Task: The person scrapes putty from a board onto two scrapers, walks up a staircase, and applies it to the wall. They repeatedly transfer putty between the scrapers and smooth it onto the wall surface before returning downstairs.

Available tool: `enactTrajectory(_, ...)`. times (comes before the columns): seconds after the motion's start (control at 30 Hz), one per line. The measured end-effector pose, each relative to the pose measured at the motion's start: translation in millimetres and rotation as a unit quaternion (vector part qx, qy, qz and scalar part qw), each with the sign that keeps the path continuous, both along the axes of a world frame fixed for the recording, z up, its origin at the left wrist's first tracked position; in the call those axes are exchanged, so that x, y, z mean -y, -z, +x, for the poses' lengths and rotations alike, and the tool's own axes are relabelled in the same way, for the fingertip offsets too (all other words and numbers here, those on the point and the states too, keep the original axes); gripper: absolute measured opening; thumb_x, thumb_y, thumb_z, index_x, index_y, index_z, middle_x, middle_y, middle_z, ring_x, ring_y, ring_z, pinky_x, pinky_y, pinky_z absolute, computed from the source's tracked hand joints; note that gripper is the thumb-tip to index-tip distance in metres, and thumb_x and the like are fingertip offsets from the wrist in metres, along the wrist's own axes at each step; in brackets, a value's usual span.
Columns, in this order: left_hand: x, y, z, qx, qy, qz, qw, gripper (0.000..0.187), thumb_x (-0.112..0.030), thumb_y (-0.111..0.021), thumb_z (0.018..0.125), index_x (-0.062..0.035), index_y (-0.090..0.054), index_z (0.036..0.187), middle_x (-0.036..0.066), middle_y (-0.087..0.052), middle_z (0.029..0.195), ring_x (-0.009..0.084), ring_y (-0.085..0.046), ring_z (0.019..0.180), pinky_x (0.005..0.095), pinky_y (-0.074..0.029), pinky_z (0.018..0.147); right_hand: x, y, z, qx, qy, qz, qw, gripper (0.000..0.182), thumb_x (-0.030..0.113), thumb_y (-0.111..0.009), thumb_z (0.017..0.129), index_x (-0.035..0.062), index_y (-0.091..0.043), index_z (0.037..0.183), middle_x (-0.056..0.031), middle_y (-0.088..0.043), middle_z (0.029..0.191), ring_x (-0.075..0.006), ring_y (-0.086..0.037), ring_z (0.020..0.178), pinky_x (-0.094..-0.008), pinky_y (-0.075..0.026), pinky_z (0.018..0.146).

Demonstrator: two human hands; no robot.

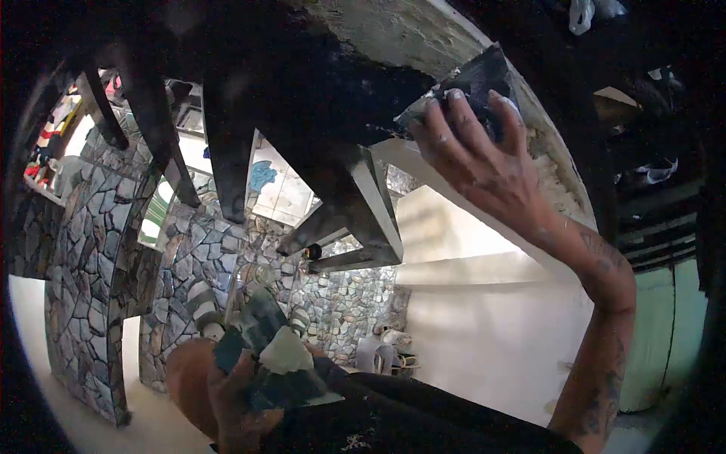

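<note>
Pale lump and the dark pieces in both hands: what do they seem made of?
Pale lump: probably putty or plaster; matte, irregular edges. Dark plate in the left hand: perhaps plastic or metal; smooth, faint sheen. Dark sheet in the right hand: straight-edged, stiff-looking, likewise plastic or metal; finish unclear.

A single head-worn camera looks forward and steeply down, its wide, rounded view dark at the edges. The right hand [488, 163] and left hand [233, 386] show close by; the stonework [85, 242] lies farther off.
</note>
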State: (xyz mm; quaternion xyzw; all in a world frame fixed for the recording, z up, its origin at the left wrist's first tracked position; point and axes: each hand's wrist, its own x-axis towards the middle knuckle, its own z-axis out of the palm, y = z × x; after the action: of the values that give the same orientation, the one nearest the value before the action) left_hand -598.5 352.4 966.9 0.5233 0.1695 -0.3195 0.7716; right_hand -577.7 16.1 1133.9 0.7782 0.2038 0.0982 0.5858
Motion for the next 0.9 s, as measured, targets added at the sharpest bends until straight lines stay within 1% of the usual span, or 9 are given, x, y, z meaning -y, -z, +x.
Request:
enactTrajectory(0.03,0,0,0,0.002,0.001,0.002,1.0,0.027,-0.017,-0.06,0.083,0.0029,-0.053,0.101,0.011,-0.06,0.088,0.0219,-0.06,0.076,0.0322,-0.049,0.07,1,0,1,-0.005,0.025,0.021,0.999,0.046,0.019,-0.053,0.076,0.0151,-0.051,0.122,-0.0072,-0.04,0.129,-0.0224,-0.041,0.121,-0.0522,-0.029,0.097)
enactTrajectory(0.27,6,-4,7,0.022,0.006,0.031,0.999,0.026,-0.017,-0.06,0.083,0.0026,-0.053,0.099,0.012,-0.059,0.086,0.0226,-0.059,0.076,0.0328,-0.048,0.07,16,6,0,-0.004,0.017,-0.01,1.0,0.05,0.021,-0.052,0.076,0.0161,-0.046,0.125,-0.0064,-0.039,0.13,-0.0222,-0.037,0.124,-0.0483,-0.031,0.098)
enactTrajectory(0.33,7,-7,10,0.034,0.009,0.046,0.998,0.026,-0.017,-0.06,0.083,0.0025,-0.054,0.098,0.012,-0.059,0.086,0.0228,-0.059,0.075,0.0329,-0.047,0.07,24,8,-10,0.011,0.024,-0.047,0.999,0.048,0.022,-0.052,0.076,0.0167,-0.047,0.124,-0.0051,-0.039,0.129,-0.0215,-0.036,0.125,-0.0464,-0.031,0.098)
enactTrajectory(0.43,13,-11,12,0.055,0.015,0.069,0.996,0.025,-0.018,-0.06,0.083,0.0024,-0.054,0.097,0.012,-0.059,0.085,0.0231,-0.058,0.075,0.0332,-0.047,0.069,37,13,-22,0.027,0.019,-0.045,0.998,0.043,0.025,-0.053,0.077,0.0179,-0.05,0.119,-0.0029,-0.042,0.127,-0.0207,-0.034,0.125,-0.0435,-0.032,0.099)
enactTrajectory(0.53,15,-12,18,0.08,0.017,0.112,0.99,0.025,-0.018,-0.059,0.083,0.0022,-0.054,0.097,0.012,-0.058,0.084,0.0234,-0.058,0.075,0.0334,-0.047,0.069,49,14,-37,0.046,0.012,-0.057,0.997,0.038,0.027,-0.053,0.078,0.0192,-0.051,0.115,-0.0011,-0.044,0.125,-0.0185,-0.036,0.124,-0.0421,-0.032,0.099)
enactTrajectory(0.63,11,-16,22,0.096,0.011,0.157,0.983,0.025,-0.018,-0.059,0.083,0.0021,-0.054,0.096,0.012,-0.058,0.084,0.0237,-0.058,0.074,0.0336,-0.046,0.069,61,17,-53,0.071,0.004,-0.062,0.995,0.036,0.028,-0.053,0.078,0.0203,-0.051,0.113,-0.0002,-0.045,0.124,-0.0164,-0.039,0.122,-0.0415,-0.032,0.099)
enactTrajectory(0.73,6,-20,22,0.108,0.004,0.193,0.975,0.024,-0.018,-0.059,0.083,0.002,-0.054,0.095,0.012,-0.058,0.083,0.024,-0.057,0.074,0.0338,-0.046,0.069,73,19,-72,0.07,0.009,-0.047,0.996,0.032,0.027,-0.053,0.078,0.0213,-0.053,0.11,0.0005,-0.046,0.123,-0.0149,-0.042,0.12,-0.0419,-0.031,0.099)
enactTrajectory(0.83,10,-23,14,0.116,0.015,0.226,0.967,0.024,-0.019,-0.059,0.083,0.0018,-0.054,0.094,0.012,-0.057,0.082,0.0243,-0.057,0.073,0.0341,-0.045,0.069,87,19,-89,0.068,-0.003,-0.015,0.998,0.038,0.026,-0.056,0.071,0.0151,-0.054,0.108,-0.0035,-0.046,0.119,-0.0206,-0.041,0.118,-0.0391,-0.039,0.093)
enactTrajectory(0.9,10,-19,10,0.129,0.021,0.22,0.967,0.024,-0.019,-0.059,0.083,0.0017,-0.054,0.094,0.012,-0.057,0.082,0.0245,-0.057,0.073,0.0342,-0.045,0.069,96,18,-105,0.068,0.009,-0.013,0.998,0.035,0.026,-0.055,0.073,0.0167,-0.054,0.107,-0.0033,-0.046,0.121,-0.0202,-0.041,0.119,-0.0392,-0.039,0.093)
